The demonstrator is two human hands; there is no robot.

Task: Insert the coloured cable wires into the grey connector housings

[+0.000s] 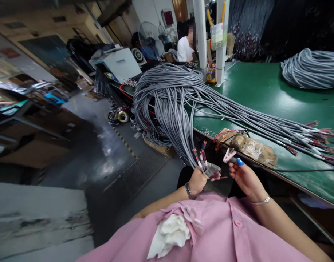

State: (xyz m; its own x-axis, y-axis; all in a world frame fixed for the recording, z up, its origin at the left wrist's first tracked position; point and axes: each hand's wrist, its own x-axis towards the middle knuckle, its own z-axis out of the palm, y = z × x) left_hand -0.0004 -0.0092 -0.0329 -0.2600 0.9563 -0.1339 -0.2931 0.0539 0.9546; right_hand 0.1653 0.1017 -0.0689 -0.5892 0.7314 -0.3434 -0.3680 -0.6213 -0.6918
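Note:
My left hand (pixel 198 181) is closed around the stripped ends of a bunch of grey cables (pixel 180 127), with coloured wires (pixel 203 149) sticking up past white sleeves. A greyish cover wraps some of its fingertips. A short distance to the right, my right hand (pixel 246 180) pinches a pale pinkish clip (pixel 229 155) by its dark end. A blue finger cot (pixel 240 162) covers that thumb. Just beyond the clip, a worn wooden block (pixel 250 147) with red, orange and black wires lies at the table edge.
More grey cables run across the green table (pixel 254 98), their stripped ends (pixel 317 142) at the right. A coiled cable bundle (pixel 311 69) lies at the back right. White posts (pixel 201 36) rise from the table. A person in a white shirt (pixel 184 49) sits behind, near a fan (pixel 150 36).

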